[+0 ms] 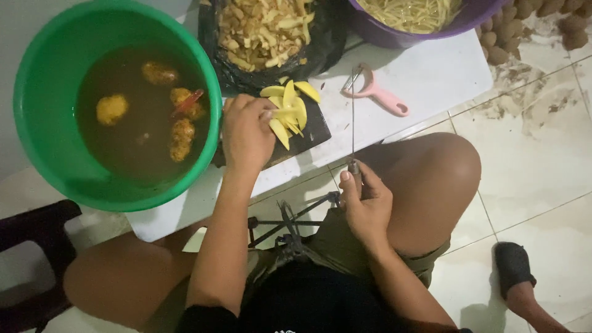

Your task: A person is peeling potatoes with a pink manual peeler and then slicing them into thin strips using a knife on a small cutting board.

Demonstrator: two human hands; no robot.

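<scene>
On a low white table point(431, 74) over tiled floor, a green bucket point(37, 92) sits at nine o'clock, the left hand point(246, 132) presses yellow slices point(290, 111) on a dark board point(311, 132), the right hand point(367, 203) grips a knife point(353, 123) at five o'clock.

No packages, labels, signs or screens show in the head view. Nearest to a wrapping: one black plastic bag point(320, 46), crumpled and open-mouthed, standing at the far edge of the white board between the green bucket and the purple basin, its glossy folds bearing no print that can be made out. Nothing else on the work surface or the tiled floor carries a tag, sticker or display.
</scene>
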